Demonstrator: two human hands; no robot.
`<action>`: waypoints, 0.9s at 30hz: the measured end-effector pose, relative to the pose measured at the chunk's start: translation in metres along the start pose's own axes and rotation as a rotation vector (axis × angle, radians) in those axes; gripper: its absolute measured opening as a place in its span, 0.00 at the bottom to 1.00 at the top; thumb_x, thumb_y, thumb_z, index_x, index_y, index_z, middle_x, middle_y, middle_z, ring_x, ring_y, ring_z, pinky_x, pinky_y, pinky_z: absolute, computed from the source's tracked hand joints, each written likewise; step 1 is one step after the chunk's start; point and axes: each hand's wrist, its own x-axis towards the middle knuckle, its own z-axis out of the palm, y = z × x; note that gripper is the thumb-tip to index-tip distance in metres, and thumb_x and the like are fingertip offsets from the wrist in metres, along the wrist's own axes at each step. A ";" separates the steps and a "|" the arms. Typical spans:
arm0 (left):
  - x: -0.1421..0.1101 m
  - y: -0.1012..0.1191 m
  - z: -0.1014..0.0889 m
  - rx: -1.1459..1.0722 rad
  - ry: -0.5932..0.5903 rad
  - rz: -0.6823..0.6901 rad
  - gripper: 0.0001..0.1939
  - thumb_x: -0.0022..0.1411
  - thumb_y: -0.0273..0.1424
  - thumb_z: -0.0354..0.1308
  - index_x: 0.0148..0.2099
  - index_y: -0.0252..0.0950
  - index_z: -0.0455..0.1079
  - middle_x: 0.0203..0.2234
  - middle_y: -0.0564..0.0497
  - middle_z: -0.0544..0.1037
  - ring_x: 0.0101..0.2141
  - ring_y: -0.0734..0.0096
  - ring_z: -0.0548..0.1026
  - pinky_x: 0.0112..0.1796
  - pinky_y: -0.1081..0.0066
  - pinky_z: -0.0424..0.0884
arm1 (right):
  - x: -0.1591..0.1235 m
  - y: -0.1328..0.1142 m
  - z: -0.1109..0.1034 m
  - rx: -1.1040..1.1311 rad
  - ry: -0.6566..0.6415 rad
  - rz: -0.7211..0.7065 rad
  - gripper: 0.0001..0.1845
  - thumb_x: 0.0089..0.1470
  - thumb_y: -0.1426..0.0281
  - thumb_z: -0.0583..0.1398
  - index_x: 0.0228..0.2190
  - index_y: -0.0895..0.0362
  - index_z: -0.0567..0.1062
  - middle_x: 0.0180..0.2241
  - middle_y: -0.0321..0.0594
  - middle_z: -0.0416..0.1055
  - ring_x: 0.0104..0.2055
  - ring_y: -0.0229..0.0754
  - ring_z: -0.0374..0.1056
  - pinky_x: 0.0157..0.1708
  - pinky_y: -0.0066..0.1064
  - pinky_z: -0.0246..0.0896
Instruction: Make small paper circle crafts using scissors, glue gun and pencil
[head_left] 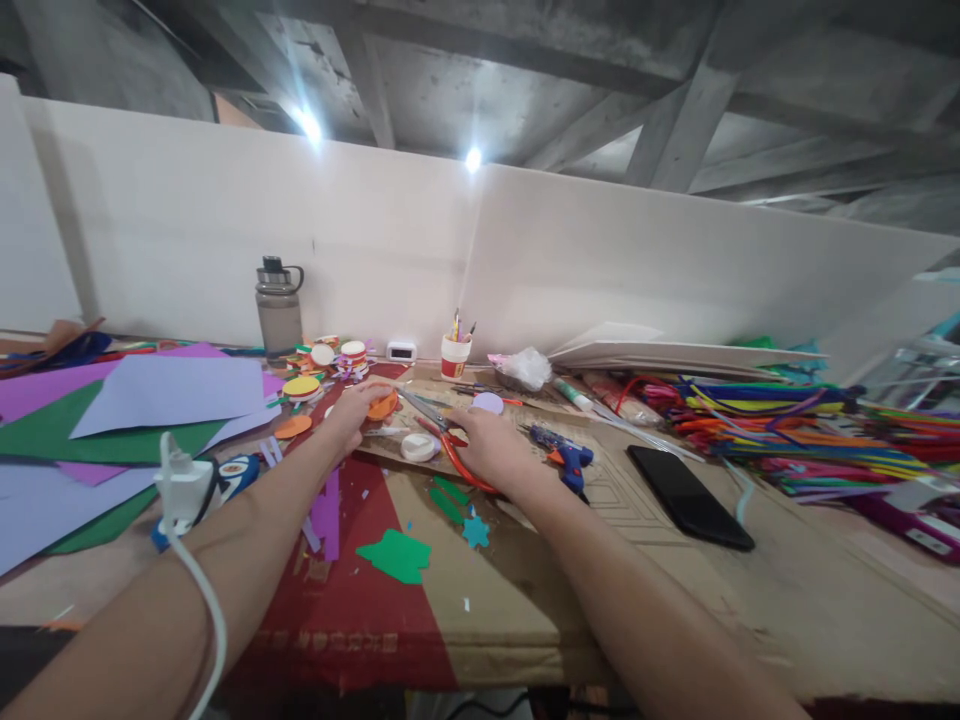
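My right hand point(491, 445) grips a pair of scissors point(426, 408) with red-orange handles, and its blades point up and left toward my other hand. At the left, the fingers of my left hand point(351, 418) are closed on an orange disc point(383, 405). A white roll of tape point(418, 447) lies just below the blades. Beyond my right hand is a lilac paper circle point(488, 403). Nearer to me on the cardboard point(517, 620) lie a green paper scrap point(397, 555) and a blue paper flower point(475, 530).
A blue glue gun point(568, 462) and a black phone point(690, 497) lie to the right, before bundled pipe cleaners point(720, 420). Coloured paper sheets point(172, 395) cover the left side. A bottle point(279, 315) and a paper cup of pens point(454, 357) stand at the back.
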 end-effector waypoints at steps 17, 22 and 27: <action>-0.005 -0.001 0.017 -0.074 -0.143 0.081 0.16 0.42 0.32 0.68 0.35 0.33 0.72 0.24 0.49 0.79 0.26 0.68 0.78 0.31 0.71 0.72 | -0.006 -0.003 0.004 -0.015 -0.202 0.165 0.17 0.54 0.67 0.57 0.45 0.59 0.73 0.41 0.52 0.75 0.39 0.48 0.72 0.33 0.31 0.59; -0.007 0.000 0.017 0.173 -0.161 0.197 0.16 0.44 0.36 0.66 0.36 0.34 0.73 0.27 0.50 0.80 0.30 0.66 0.77 0.34 0.69 0.71 | -0.006 -0.003 -0.001 -0.047 -0.175 0.147 0.15 0.56 0.65 0.58 0.42 0.60 0.75 0.43 0.55 0.74 0.43 0.50 0.71 0.38 0.34 0.60; -0.018 0.002 0.024 0.636 -0.263 0.391 0.11 0.51 0.36 0.59 0.36 0.37 0.76 0.32 0.51 0.80 0.34 0.65 0.76 0.38 0.69 0.70 | -0.004 -0.007 -0.002 0.181 0.211 -0.003 0.15 0.60 0.64 0.55 0.46 0.57 0.73 0.45 0.47 0.72 0.48 0.45 0.67 0.46 0.33 0.58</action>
